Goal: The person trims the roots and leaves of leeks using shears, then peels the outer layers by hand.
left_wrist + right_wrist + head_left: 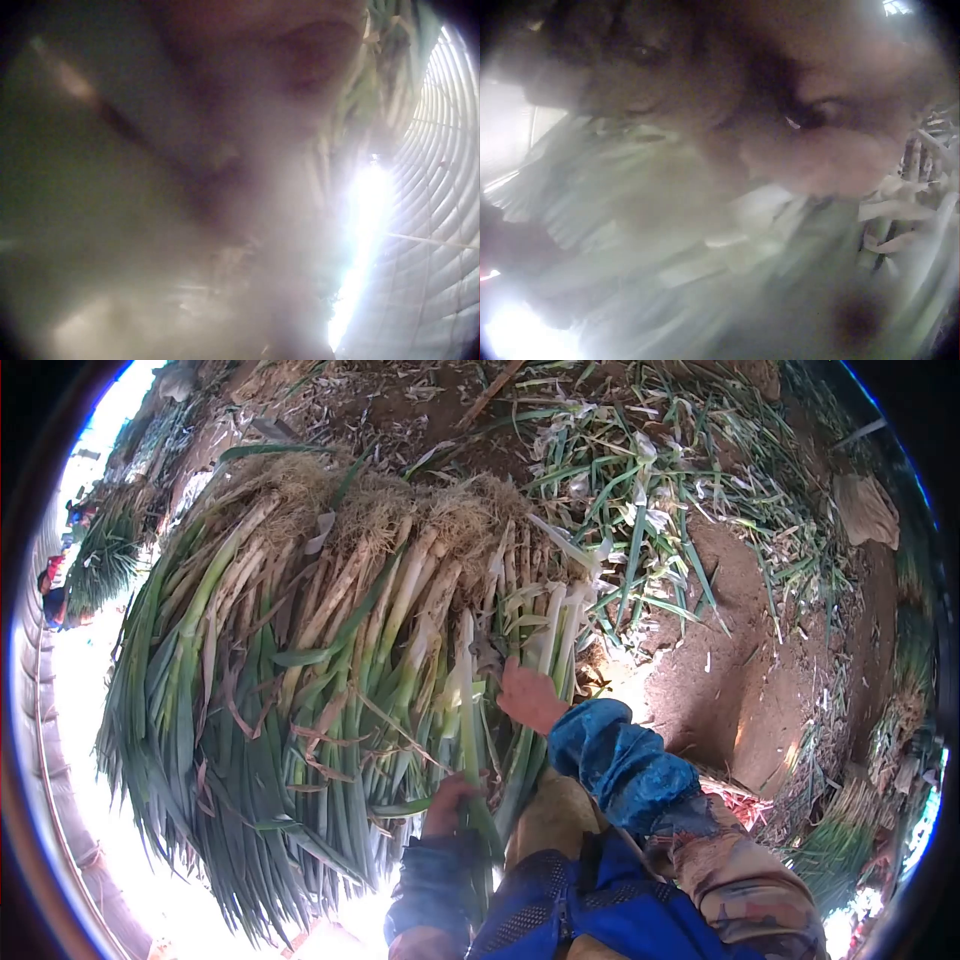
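Note:
A wide heap of leeks (375, 600) lies before me in the head view, roots away from me and green leaves toward me. One pale, peeled-looking leek (467, 705) stands out at its right side. My left hand (450, 805) grips that leek low on its green part. Farther up and to the right, my right hand (530, 698) has curled fingers and pinches a leaf beside the stalk. In the right wrist view, bent fingers (817, 161) hang over pale leaf strips, blurred. The left wrist view is mostly fogged, with part of the left hand (262, 49) at the top.
Stripped leaves and scraps (640, 510) litter the brown soil at the upper right. More leeks (835, 835) lie at the lower right, and another bunch (105, 555) is at the far left. A ribbed pale wall (442, 172) rises beside the left hand.

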A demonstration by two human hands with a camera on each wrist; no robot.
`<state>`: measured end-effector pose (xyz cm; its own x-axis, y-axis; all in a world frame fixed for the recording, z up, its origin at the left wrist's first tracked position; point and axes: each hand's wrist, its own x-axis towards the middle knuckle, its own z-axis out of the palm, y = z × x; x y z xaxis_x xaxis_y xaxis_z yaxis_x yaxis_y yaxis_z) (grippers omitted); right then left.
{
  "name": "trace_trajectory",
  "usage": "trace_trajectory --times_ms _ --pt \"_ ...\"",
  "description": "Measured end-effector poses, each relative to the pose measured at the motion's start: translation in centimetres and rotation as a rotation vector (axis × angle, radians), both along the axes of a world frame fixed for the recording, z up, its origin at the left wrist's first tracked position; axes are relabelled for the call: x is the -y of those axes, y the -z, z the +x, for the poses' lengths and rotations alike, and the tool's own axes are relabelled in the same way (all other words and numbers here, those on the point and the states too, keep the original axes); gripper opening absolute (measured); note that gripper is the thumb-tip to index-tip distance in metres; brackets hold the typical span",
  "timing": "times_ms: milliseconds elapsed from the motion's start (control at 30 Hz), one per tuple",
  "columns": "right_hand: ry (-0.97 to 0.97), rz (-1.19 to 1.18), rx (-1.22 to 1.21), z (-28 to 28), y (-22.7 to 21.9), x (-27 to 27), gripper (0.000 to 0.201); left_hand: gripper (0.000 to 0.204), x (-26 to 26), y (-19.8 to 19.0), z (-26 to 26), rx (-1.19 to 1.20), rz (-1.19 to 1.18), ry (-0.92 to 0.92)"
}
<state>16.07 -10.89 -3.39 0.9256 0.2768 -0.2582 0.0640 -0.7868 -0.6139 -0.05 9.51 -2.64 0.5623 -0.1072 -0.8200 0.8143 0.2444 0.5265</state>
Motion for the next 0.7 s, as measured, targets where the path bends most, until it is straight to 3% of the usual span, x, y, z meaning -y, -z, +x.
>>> trace_trajectory --times_ms 67,133,233,267,367,433,467,500,533,567,600,667,700 --pt "-0.019 0.012 -0.085 0.2 -0.7 0.1 0.039 0.045 -0.5 0.2 0.3 -0.054 -0.049 0.017" --pt "-0.084 0.013 -0.157 -1.0 -4.4 0.8 0.036 0.046 -0.2 -1.6 2.4 -0.131 -0.11 0.054" --pt "-0.18 0.024 -0.328 -5.1 -10.0 2.1 0.048 0.044 1.0 -3.3 5.3 -0.07 -0.074 0.125" --pt "-0.198 0.018 -0.417 -6.1 -11.5 2.5 0.056 0.044 1.3 -2.3 5.9 -0.021 -0.077 0.141" --pt "-0.16 0.067 -0.324 -8.5 -10.5 4.4 0.056 0.04 3.8 2.9 6.9 0.17 -0.033 0.173" --pt "-0.219 -0.06 -0.287 -7.6 -5.7 7.3 0.054 0.036 6.3 7.7 5.4 0.366 0.334 0.445" --pt "-0.118 -0.166 -0.076 -7.1 -2.8 7.8 0.052 0.035 7.3 9.0 4.9 0.464 0.518 0.582" --pt "0.096 0.026 -0.011 -5.4 -1.4 8.4 0.047 0.033 8.1 8.7 4.7 0.429 0.536 0.637" --pt "-0.269 -0.268 0.204 -4.7 -0.3 9.9 0.044 0.031 8.8 8.1 4.5 0.391 0.553 0.692" --pt "-0.165 -0.223 0.152 -5.8 0.5 10.2 0.047 0.029 9.0 7.5 4.2 0.347 0.567 0.75" --pt "-0.061 -0.18 0.099 -6.2 -0.8 9.9 0.049 0.028 8.0 7.7 3.8 0.481 0.782 0.678" --pt "0.037 -0.07 -0.374 -7.7 -3.1 8.4 0.059 0.026 4.5 8.4 3.7 0.755 1.202 0.501" --pt "-0.041 -0.038 -0.391 -8.8 -4.4 7.9 0.06 0.025 3.4 7.0 4.9 0.715 1.383 0.563"
